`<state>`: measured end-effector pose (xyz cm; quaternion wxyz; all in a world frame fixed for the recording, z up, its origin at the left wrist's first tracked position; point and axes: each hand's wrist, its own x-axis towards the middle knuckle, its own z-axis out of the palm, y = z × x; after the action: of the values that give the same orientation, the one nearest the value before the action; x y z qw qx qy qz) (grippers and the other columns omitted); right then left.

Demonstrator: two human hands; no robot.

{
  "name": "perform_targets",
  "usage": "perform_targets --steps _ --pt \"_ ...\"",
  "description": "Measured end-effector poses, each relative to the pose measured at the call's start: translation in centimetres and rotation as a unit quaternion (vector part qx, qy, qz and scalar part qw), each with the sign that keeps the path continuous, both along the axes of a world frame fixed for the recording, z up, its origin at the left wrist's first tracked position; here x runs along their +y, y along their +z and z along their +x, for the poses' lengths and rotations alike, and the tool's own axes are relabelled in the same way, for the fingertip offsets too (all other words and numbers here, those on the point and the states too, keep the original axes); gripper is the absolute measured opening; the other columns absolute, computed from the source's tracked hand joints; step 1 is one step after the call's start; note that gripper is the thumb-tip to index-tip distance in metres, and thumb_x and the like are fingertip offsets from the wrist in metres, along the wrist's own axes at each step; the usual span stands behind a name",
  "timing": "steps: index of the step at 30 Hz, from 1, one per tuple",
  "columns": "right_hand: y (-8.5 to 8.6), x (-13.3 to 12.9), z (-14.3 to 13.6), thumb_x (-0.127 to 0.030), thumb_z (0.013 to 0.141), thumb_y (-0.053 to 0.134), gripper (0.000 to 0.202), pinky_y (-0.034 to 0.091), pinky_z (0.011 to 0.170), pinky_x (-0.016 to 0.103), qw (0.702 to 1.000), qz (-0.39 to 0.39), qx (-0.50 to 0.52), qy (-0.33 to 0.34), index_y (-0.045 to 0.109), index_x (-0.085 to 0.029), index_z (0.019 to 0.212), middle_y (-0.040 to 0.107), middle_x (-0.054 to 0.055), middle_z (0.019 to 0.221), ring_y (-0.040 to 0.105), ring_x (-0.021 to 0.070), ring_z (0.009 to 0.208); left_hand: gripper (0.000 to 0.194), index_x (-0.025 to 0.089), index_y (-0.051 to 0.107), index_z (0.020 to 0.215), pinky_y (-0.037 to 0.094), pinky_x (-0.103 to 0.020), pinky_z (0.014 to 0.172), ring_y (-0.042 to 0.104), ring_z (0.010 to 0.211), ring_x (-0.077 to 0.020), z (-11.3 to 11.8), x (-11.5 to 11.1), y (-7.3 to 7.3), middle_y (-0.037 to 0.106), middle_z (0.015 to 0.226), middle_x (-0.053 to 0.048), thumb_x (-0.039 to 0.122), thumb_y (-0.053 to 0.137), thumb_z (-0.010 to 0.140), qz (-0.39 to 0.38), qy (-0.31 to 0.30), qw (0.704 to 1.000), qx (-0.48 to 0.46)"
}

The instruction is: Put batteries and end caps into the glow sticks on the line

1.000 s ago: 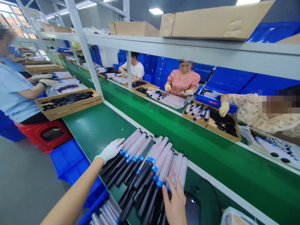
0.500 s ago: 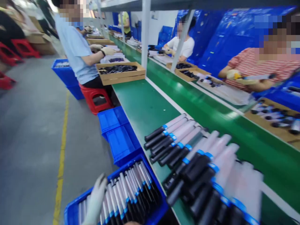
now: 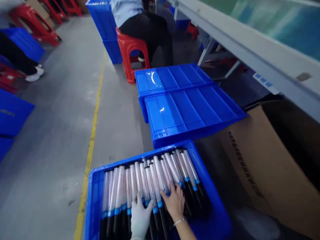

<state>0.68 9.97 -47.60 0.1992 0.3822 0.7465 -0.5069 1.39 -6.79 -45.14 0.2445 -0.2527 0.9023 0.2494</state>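
A blue crate [image 3: 110,164] in front of me holds rows of clear tubes [image 3: 137,176] with black handles and blue bands, lying side by side. My left hand [image 3: 140,215], in a white glove, rests on the tubes near the middle, thumb and fingers apart. Just to its right, my bare right hand [image 3: 174,201] lies across more tubes at their blue bands, its fingers spread. A thin bracelet is on the right wrist. Neither hand visibly lifts a tube, and the palms' undersides are hidden.
Beyond the crate stand two blue bins [image 3: 190,110]. A cardboard box [image 3: 257,166] is on the right, below the workbench edge [image 3: 250,43]. A person sits on a red stool [image 3: 132,50] ahead. A yellow line [image 3: 93,130] runs along the floor at left.
My view has swung down from the bench to the crate. The gloved left hand has moved from the crate's left side toward its middle, and my right hand now shows on the tubes.
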Motion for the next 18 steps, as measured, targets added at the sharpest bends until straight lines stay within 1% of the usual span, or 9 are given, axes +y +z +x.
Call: perform_targets --steps 2,4,6,8,10,12,13,16,18 --pt "0.3 -0.5 0.5 -0.048 0.065 0.072 0.079 0.016 0.117 0.051 1.0 -0.009 -0.005 0.001 0.051 -0.02 0.136 0.03 0.015 0.151 0.019 0.0401 0.143 0.086 0.01 0.032 0.146 0.032 -0.053 0.109 0.031 0.137 -0.0411 0.8 1.1 -0.6 0.032 0.147 -0.021 0.058 0.052 0.078 0.033 0.034 0.999 -0.002" --pt "0.9 -0.7 1.0 -0.051 0.063 0.073 0.085 0.02 0.116 0.05 0.998 -0.052 -0.019 -0.008 0.049 -0.016 0.137 0.036 0.017 0.147 0.028 0.0397 0.14 0.098 0.009 0.024 0.149 0.023 -0.056 0.113 0.024 0.14 -0.0428 1.4 2.2 -1.1 0.025 0.15 -0.023 0.059 0.058 0.072 0.113 0.092 0.989 -0.002" --pt "1.5 -0.5 1.4 -0.057 0.064 0.07 0.086 0.029 0.113 0.045 0.992 -0.117 -0.033 -0.025 0.051 -0.014 0.135 0.048 0.018 0.139 0.041 0.0356 0.134 0.105 0.005 0.018 0.148 0.017 -0.049 0.118 0.019 0.144 -0.0387 1.7 3.3 -1.8 0.021 0.151 -0.026 0.06 0.06 0.069 0.211 0.139 0.968 0.001" --pt "2.1 0.1 1.7 -0.063 0.064 0.067 0.086 0.036 0.109 0.038 0.98 -0.188 -0.041 -0.049 0.052 -0.014 0.133 0.055 0.015 0.133 0.05 0.03 0.128 0.107 0.003 0.013 0.147 0.018 -0.036 0.12 0.022 0.145 -0.0302 1.6 4.3 -2.2 0.023 0.152 -0.025 0.061 0.059 0.071 0.289 0.145 0.946 0.007" --pt "2.8 0.8 1.9 -0.065 0.062 0.069 0.084 0.041 0.105 0.033 0.964 -0.249 -0.047 -0.077 0.056 -0.016 0.129 0.058 0.012 0.131 0.052 0.0261 0.126 0.109 0.004 0.01 0.148 0.026 -0.03 0.117 0.034 0.141 -0.0263 1.3 5.0 -1.9 0.034 0.148 -0.024 0.06 0.062 0.07 0.358 0.148 0.922 0.001" --pt "3.6 1.4 1.9 -0.065 0.06 0.071 0.08 0.044 0.101 0.033 0.946 -0.3 -0.061 -0.105 0.061 -0.014 0.121 0.062 0.012 0.125 0.056 0.0259 0.122 0.109 0.008 0.014 0.149 0.037 -0.032 0.112 0.046 0.133 -0.0269 0.6 5.4 -0.8 0.049 0.139 -0.022 0.06 0.066 0.069 0.413 0.146 0.899 -0.02" --pt "4.1 1.5 1.8 -0.065 0.059 0.072 0.078 0.046 0.099 0.034 0.937 -0.321 -0.069 -0.117 0.063 -0.013 0.116 0.065 0.013 0.119 0.058 0.0266 0.119 0.104 0.011 0.02 0.149 0.038 -0.034 0.111 0.048 0.131 -0.0275 0.2 5.5 0.1 0.054 0.135 -0.019 0.059 0.068 0.069 0.441 0.143 0.886 -0.027" --pt "6.2 1.4 1.2 -0.062 0.059 0.073 0.069 0.048 0.097 0.038 0.915 -0.367 -0.075 -0.149 0.067 -0.012 0.106 0.071 0.012 0.103 0.063 0.0277 0.109 0.086 0.019 0.041 0.142 0.033 -0.037 0.114 0.042 0.136 -0.0276 -1.3 5.3 3.5 0.061 0.129 -0.013 0.053 0.071 0.069 0.509 0.135 0.85 -0.022" --pt "8.4 1.0 0.5 -0.059 0.06 0.073 0.063 0.048 0.097 0.038 0.906 -0.386 -0.057 -0.163 0.068 -0.012 0.102 0.072 0.011 0.1 0.063 0.0277 0.109 0.083 0.021 0.049 0.138 0.029 -0.038 0.117 0.037 0.138 -0.0287 -2.3 4.9 6.1 0.062 0.128 -0.011 0.051 0.075 0.065 0.532 0.13 0.837 -0.02"
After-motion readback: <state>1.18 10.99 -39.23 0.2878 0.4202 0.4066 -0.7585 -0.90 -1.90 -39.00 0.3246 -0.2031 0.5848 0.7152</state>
